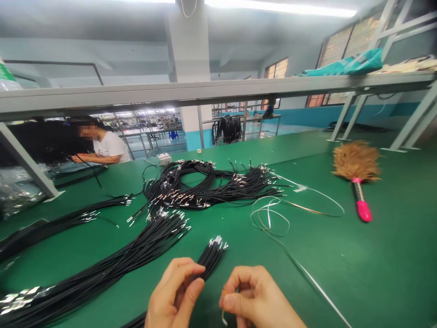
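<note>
1. Left hand (175,294) fingers pinch a small bundle of black wires (210,256) (metal tips pointing away).
2. Right hand (256,298) fingers curl narrowly around a thin tie (223,316).
3. Both rest low on the green table (341,255), with larger wire bundles (112,264) to the left.

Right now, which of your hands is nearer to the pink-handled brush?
Right. The right hand lies below-left of the brush, pinching something small; the left hand is farther left, gripping a black wire bundle.
</note>
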Available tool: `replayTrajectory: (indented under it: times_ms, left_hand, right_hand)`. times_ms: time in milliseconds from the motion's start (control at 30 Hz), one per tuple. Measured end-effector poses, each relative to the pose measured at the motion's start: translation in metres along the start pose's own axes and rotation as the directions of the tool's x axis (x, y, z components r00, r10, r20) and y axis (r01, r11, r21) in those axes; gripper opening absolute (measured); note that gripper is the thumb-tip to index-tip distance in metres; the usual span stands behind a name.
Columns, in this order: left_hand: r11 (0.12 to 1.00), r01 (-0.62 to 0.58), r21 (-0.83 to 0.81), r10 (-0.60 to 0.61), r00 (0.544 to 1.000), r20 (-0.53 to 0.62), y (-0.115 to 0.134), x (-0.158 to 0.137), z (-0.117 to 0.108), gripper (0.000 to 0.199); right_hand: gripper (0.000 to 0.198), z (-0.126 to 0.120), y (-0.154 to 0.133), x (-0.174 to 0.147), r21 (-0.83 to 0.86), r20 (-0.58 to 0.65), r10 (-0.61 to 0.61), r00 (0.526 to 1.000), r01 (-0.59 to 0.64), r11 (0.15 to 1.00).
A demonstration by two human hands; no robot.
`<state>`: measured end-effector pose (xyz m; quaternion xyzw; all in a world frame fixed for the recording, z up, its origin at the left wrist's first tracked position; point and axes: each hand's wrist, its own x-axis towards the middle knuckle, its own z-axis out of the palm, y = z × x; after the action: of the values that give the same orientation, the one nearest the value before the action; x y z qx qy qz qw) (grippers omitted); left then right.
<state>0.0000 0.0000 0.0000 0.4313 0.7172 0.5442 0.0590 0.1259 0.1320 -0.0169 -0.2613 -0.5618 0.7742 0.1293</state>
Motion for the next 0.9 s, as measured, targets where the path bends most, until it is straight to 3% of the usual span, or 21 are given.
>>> replayTrajectory:
  times_ms: [100, 200, 300, 433, 567, 700, 900]
  left_hand:
    - [0.961, -0.093, 0.260, 0.045, 0.982, 0.186, -0.013, 0.001, 0.004, 0.015]
    - [0.781, -0.216, 0.587, 0.008, 0.942, 0.336, -0.021, -0.002, 0.016, 0.016]
    - [0.651, -0.211, 0.729, -0.057, 0.944, 0.324, -0.020, -0.006, 0.028, 0.030]
    - [0.538, -0.198, 0.820, -0.132, 0.940, 0.313, -0.010, -0.005, 0.039, 0.030]
    - [0.509, -0.186, 0.840, -0.176, 0.933, 0.313, -0.002, 0.009, 0.050, 0.025]
    - [0.519, -0.186, 0.834, -0.175, 0.932, 0.317, -0.002, 0.023, 0.056, 0.023]
    - [0.583, -0.181, 0.792, -0.119, 0.946, 0.303, 0.000, 0.008, 0.044, 0.019]
  right_hand:
    - [0.030, -0.016, -0.004, 0.001, 0.036, -0.006, -0.056, 0.998, 0.056, 0.998]
    - [0.034, -0.030, -0.008, -0.001, 0.059, -0.051, -0.140, 0.989, 0.143, 0.988]
    - [0.034, -0.038, -0.005, -0.003, 0.044, -0.074, -0.171, 0.982, 0.175, 0.984]
    - [0.040, -0.041, 0.005, -0.004, 0.039, -0.104, -0.180, 0.978, 0.185, 0.982]
    - [0.029, -0.037, 0.008, -0.002, 0.073, -0.129, -0.184, 0.974, 0.194, 0.978]
    - [0.033, -0.034, 0.008, 0.002, 0.080, -0.149, -0.175, 0.973, 0.188, 0.979]
    - [0.036, -0.034, 0.011, 0.007, 0.067, -0.245, -0.207, 0.947, 0.229, 0.971]
